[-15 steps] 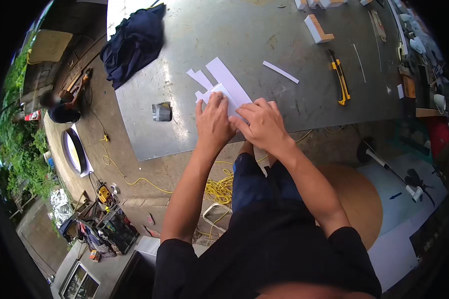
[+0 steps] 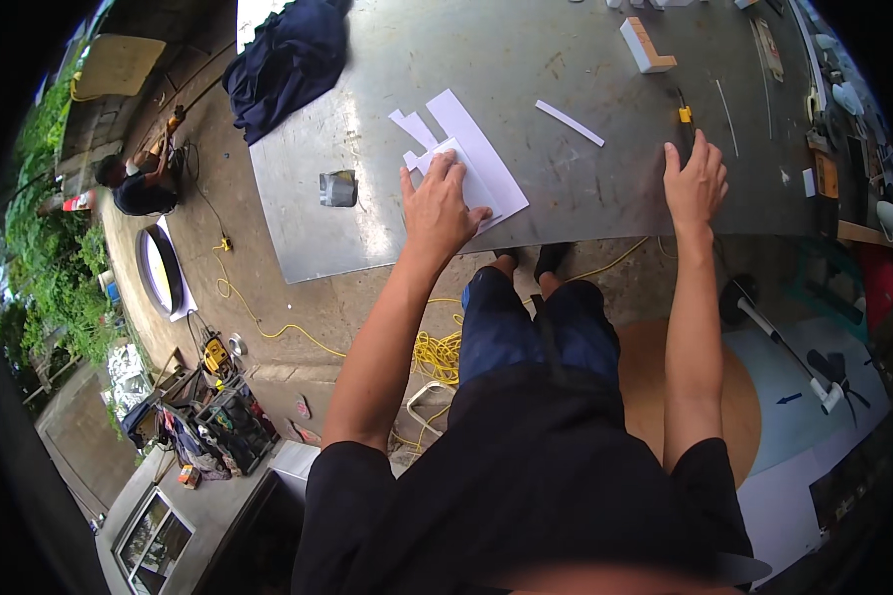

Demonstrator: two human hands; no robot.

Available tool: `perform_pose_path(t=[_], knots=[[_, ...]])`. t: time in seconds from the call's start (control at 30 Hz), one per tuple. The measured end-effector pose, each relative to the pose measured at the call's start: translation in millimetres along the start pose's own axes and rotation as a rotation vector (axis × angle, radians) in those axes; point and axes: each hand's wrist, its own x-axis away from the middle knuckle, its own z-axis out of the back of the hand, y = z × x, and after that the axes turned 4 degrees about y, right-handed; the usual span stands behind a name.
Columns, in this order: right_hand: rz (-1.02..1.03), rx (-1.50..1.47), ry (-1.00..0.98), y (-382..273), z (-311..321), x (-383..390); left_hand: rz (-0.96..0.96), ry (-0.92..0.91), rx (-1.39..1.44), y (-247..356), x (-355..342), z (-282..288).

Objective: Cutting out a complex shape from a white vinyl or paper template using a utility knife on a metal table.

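My left hand (image 2: 439, 208) lies with spread fingers on a small stack of white cut pieces (image 2: 486, 171), holding them against the metal table (image 2: 556, 198). Narrower white offcuts (image 2: 412, 129) stick out at the stack's upper left, and a loose white strip (image 2: 571, 122) lies to its right. Further right, my right hand (image 2: 697, 177) is over the yellow utility knife (image 2: 685, 115), fingers apart and slightly bent, covering most of it. Whether its fingertips touch the knife is unclear. A small grey square piece (image 2: 337, 188) sits left of my left hand.
Dark cloth (image 2: 286, 64) covers the far left corner; a white and tan block (image 2: 648, 48) sits at the back right, near thin rods (image 2: 726, 117). A crouching person (image 2: 139, 193) with a tool is on the floor at left. Coiled yellow cord (image 2: 435, 357) lies below the table.
My right hand has left the white pieces and moved right onto the utility knife. My left hand remains on the stack. The view has shifted slightly.
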Motion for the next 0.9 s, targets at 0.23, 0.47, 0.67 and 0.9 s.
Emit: perform_pose_path(t=[0.23, 0.47, 0.67, 0.9], knots=[[-0.025, -0.155, -0.033, 25.0, -11.1, -5.1, -0.008, 0.051, 0.045, -3.7, 2.9, -2.7], [-0.385, -0.926, -0.597, -68.3, 101.5, 74.6, -0.060, 0.083, 0.200, -15.9, 11.8, -10.5], [0.180, -0.871, -0.480, -141.4, 88.5, 107.5, -0.137, 0.078, 0.199, -23.6, 10.0, -15.0], [0.227, -0.642, -0.690, -172.0, 82.6, 97.1, -0.145, 0.048, 0.196, -33.3, 12.4, -21.9]])
